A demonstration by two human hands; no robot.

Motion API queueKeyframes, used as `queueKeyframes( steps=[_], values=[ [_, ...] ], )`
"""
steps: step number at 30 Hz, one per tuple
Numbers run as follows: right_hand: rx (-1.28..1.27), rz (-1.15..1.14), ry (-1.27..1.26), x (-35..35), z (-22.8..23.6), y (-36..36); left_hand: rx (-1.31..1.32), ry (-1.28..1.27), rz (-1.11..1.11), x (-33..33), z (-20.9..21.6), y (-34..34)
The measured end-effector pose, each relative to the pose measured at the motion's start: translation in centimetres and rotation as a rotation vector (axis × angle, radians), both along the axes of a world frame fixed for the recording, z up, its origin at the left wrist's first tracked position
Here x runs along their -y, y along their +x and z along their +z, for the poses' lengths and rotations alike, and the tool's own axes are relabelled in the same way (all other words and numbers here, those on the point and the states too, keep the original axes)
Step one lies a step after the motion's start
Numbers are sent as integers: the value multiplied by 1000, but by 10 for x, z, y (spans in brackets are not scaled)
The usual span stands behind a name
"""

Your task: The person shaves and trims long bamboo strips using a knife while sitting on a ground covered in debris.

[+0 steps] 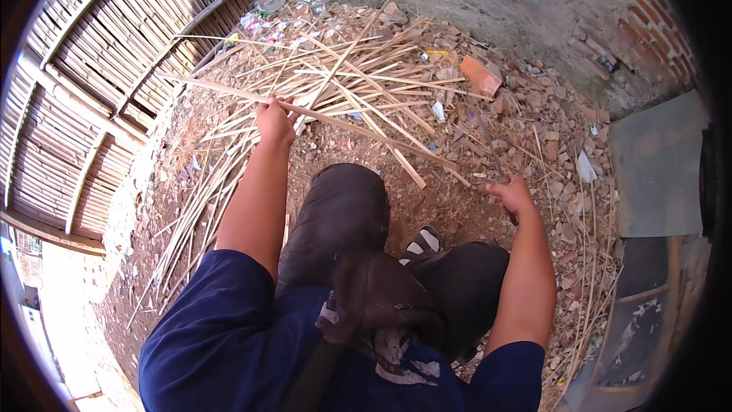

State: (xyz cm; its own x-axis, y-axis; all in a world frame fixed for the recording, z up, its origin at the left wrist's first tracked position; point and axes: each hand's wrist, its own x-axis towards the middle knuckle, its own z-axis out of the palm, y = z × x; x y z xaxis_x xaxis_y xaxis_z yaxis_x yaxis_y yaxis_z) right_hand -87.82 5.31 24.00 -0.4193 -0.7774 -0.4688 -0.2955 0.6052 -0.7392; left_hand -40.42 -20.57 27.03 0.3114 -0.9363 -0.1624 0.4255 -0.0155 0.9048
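Observation:
A long, pale bamboo strip (358, 127) is gripped in my left hand (276, 120), its fingers closed round it. The strip slants from the fence side at upper left down to the right, above the ground. Its right end stops a little short of my right hand (512, 197). That hand is partly curled, apart from the strip. Something thin and dark shows around its fingers, but its kind is unclear against the rubble. Beyond both hands lies a loose pile of split bamboo strips (381, 75), crossing one another at many angles.
A woven bamboo fence (99, 53) stands at left, and a worn brick wall (488, 0) curves behind. Broken bricks, an orange block (480, 76) and plastic litter cover the ground. A grey panel (657, 168) stands at right. My bent knees (339, 206) are between my arms.

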Motion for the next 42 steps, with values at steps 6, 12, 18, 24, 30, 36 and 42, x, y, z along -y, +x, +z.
queueKeyframes(
  steps=[6, 12, 18, 24, 30, 36, 42],
  values=[
    [92, -103, 17, -4, -31, -22, 290, 274, -460, 20, 20, -51],
    [53, -33, 64, 3, -21, -16, 312, 363, -533, -28, -61, 31],
    [11, 2, 24, 14, -35, -8, 399, 754, -263, -116, -161, 174],
    [-199, 382, 218, 47, -27, 13, 596, 1071, -241, -194, -205, 256],
    [-169, 596, 317, 109, 14, 108, 455, 543, 73, -158, -168, 269],
    [-426, 1007, 441, 174, -42, 147, 317, -156, -38, -63, 37, 125],
    [-701, 943, 320, 216, -41, 172, 1116, -230, -1123, -77, 45, 26]
  ],
)
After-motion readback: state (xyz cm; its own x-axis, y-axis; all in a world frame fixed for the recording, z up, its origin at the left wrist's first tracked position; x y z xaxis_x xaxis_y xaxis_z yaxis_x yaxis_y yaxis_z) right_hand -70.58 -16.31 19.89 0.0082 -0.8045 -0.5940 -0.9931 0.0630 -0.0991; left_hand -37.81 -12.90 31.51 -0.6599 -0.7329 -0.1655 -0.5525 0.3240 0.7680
